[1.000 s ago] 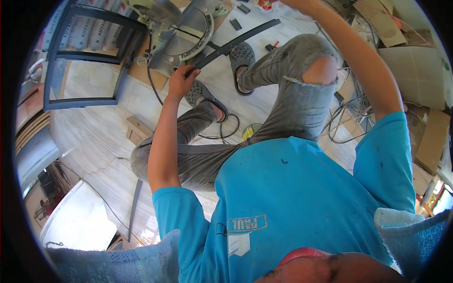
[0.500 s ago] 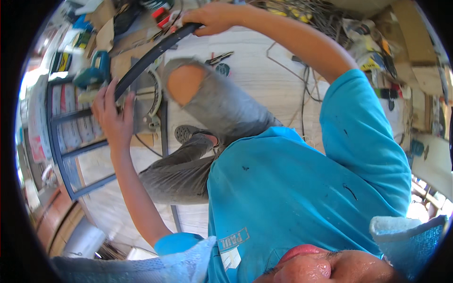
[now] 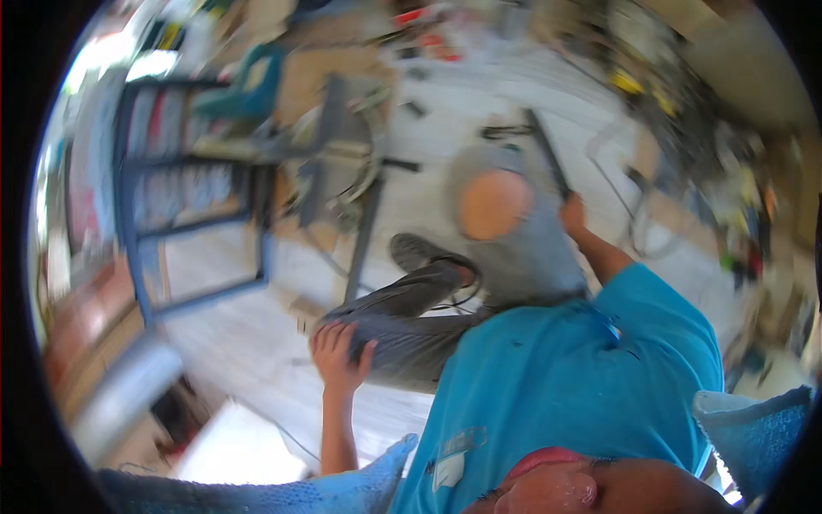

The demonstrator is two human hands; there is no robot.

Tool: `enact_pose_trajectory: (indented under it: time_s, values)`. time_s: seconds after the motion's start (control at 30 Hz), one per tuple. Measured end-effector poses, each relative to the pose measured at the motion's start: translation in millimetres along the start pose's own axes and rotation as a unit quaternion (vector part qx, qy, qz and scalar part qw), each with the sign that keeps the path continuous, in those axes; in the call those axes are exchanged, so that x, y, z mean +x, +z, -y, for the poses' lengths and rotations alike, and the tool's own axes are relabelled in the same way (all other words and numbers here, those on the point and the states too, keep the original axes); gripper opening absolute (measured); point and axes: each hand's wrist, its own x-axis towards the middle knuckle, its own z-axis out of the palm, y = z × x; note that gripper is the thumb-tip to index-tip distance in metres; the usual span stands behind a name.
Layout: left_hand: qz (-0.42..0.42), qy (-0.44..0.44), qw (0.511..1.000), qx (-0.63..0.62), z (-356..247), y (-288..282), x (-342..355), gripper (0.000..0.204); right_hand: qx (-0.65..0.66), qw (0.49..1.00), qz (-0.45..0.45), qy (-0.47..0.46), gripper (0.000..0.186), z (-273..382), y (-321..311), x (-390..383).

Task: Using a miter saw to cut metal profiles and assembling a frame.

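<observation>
My right hand (image 3: 575, 216) is closed around the near end of a dark metal bar (image 3: 548, 156), which slants away to the far left beside my raised knee. Lying on my other trouser leg (image 3: 398, 330), my left hand (image 3: 340, 355) has its fingers stretched out and holds nothing. Beyond it, to the left, stands what looks like a cut-off saw with a teal handle (image 3: 261, 77) and a grey base (image 3: 325, 163).
A dark ladder-like metal frame (image 3: 201, 301) stands at the left, by the saw. Pliers-like tools (image 3: 505, 132) lie on the pale floor (image 3: 454, 94). Clutter and cables pile up at the right (image 3: 702, 163). A bright white panel (image 3: 240, 450) is near the lower left.
My left hand has let go of the bar and come back to my leg. My right hand has lowered the bar to the right, beside my knee. The view has shifted and blurred.
</observation>
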Motion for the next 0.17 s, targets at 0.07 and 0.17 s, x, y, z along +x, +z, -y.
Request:
enact_pose_trajectory:
  time_s: [0.07, 0.17]
  values:
    - [0.02, -0.013, 1.0, -0.005, 4.2, -5.8, 6.6, 0.037, -0.036, 0.99, -0.094, -0.094, 0.032, 5.2, 15.8, 29.1]
    - [0.055, -0.041, 0.997, -0.043, 5.1, -5.0, 22.8, 0.037, -0.035, 0.996, 0.006, -0.08, 0.031, 36.9, 20.0, 101.3]
